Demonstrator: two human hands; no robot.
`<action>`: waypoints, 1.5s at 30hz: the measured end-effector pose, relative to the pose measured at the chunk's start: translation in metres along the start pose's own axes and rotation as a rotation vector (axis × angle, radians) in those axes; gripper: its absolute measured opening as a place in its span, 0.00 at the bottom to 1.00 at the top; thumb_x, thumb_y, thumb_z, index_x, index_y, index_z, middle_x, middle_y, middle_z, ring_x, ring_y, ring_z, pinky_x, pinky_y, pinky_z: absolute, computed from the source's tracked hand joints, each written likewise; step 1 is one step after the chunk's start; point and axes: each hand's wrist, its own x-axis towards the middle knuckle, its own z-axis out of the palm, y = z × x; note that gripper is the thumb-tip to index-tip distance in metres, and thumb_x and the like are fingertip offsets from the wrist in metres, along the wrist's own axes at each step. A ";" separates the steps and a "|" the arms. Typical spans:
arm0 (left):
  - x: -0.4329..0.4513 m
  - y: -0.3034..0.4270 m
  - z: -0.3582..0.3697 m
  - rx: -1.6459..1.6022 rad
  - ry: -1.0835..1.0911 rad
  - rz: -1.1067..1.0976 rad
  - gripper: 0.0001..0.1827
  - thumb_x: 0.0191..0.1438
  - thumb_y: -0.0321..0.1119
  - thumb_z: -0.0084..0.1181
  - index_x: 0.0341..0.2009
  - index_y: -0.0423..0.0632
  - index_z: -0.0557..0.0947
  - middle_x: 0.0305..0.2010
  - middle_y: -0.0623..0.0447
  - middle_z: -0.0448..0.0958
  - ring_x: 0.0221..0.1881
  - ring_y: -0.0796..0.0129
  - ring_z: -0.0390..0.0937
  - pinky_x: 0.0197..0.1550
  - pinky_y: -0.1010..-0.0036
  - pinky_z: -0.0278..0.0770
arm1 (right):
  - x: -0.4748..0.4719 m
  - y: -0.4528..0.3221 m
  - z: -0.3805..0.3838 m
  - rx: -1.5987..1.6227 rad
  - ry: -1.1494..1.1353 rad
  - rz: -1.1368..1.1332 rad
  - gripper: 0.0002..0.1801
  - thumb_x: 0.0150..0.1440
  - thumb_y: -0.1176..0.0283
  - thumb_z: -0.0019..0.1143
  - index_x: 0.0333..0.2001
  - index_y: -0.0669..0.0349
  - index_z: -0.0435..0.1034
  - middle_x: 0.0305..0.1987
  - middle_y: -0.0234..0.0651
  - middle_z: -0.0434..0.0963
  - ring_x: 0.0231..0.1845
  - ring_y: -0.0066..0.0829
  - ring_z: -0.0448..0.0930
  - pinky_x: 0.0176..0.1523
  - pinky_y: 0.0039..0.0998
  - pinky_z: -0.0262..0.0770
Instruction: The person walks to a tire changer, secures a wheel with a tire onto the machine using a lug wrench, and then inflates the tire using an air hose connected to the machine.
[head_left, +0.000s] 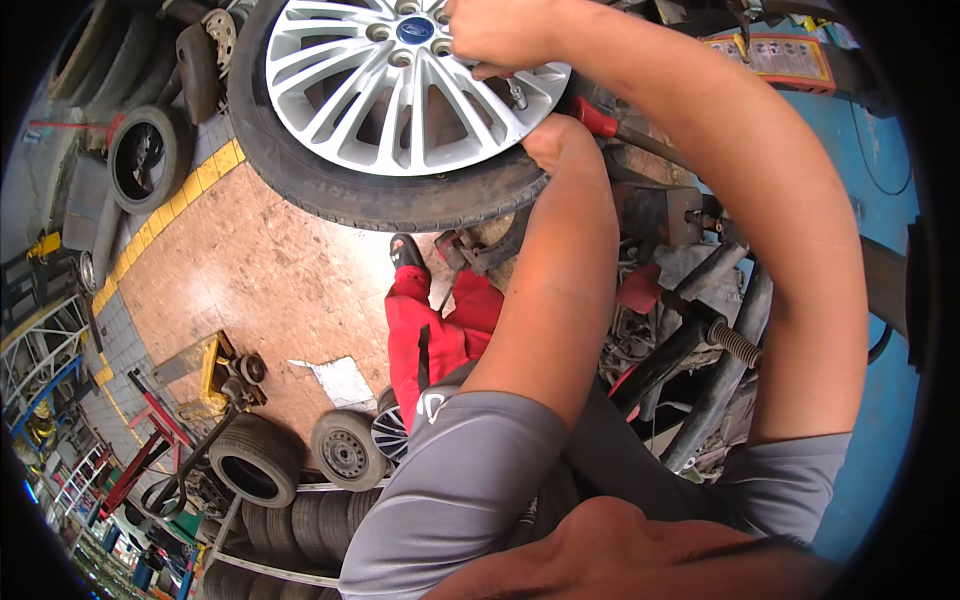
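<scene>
A silver multi-spoke alloy wheel rim (420, 142) with a blue Ford centre cap (415, 30) lies before me inside a black tyre (360, 199). My right hand (499, 34) is curled over the spokes beside the cap, its fingers partly cut off by the top edge. Just below it a small chrome fitting (518, 96) stands near the rim's edge; whether the hand grips something there is unclear. My left hand (559, 139) reaches to the near right edge of the rim, where the tyre meets it. Its fingers are hidden from view.
Right of the wheel are a red-ended lever (596, 118), a machine with a coil spring (733, 345) and a blue panel (885, 240). A loose tyre (150, 159) stands left. Behind lie a yellow pallet jack (214, 375), a white sheet (343, 381), another tyre (255, 459) and a steel-rimmed wheel (346, 450).
</scene>
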 end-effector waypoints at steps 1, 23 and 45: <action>0.004 0.000 0.003 -0.042 0.004 -0.040 0.24 0.58 0.49 0.46 0.46 0.46 0.83 0.50 0.41 0.80 0.51 0.48 0.77 0.53 0.57 0.74 | -0.003 0.005 -0.002 -0.011 -0.007 -0.038 0.10 0.52 0.66 0.54 0.31 0.57 0.81 0.32 0.42 0.82 0.34 0.39 0.83 0.39 0.38 0.78; 0.009 0.003 0.000 -0.002 -0.014 -0.042 0.26 0.58 0.52 0.44 0.46 0.44 0.83 0.49 0.42 0.80 0.51 0.48 0.78 0.53 0.57 0.75 | -0.004 -0.002 -0.005 0.157 -0.160 0.236 0.11 0.48 0.64 0.60 0.30 0.59 0.80 0.34 0.43 0.82 0.38 0.40 0.83 0.42 0.39 0.78; 0.029 -0.010 0.012 0.041 0.017 0.029 0.20 0.56 0.46 0.48 0.39 0.43 0.85 0.43 0.39 0.81 0.45 0.47 0.80 0.45 0.56 0.79 | 0.014 -0.026 -0.006 0.103 -0.382 0.500 0.12 0.45 0.69 0.61 0.34 0.59 0.81 0.35 0.42 0.83 0.38 0.38 0.84 0.42 0.37 0.79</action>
